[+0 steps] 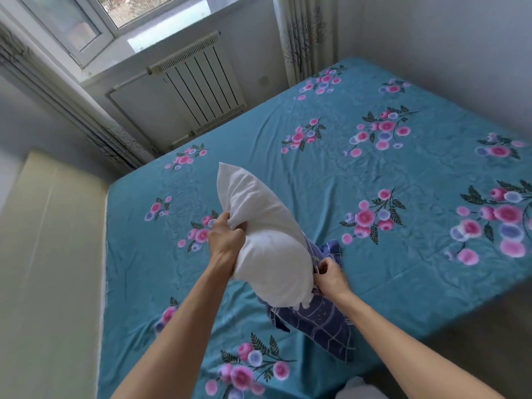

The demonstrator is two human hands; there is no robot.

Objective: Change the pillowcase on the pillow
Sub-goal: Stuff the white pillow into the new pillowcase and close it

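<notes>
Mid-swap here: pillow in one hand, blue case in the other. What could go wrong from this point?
1. The left hand grips the pillow only by a bunched fistful at one edge; it may slip and drop onto the bed.
2. The right hand pinches just a small fold of the blue case, so the fold might pull free.
3. The case hangs crumpled under the pillow, so the two could snag.

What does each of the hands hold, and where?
Left hand grips the white pillow at its side edge; right hand pinches the blue pillowcase at its opening.
</notes>
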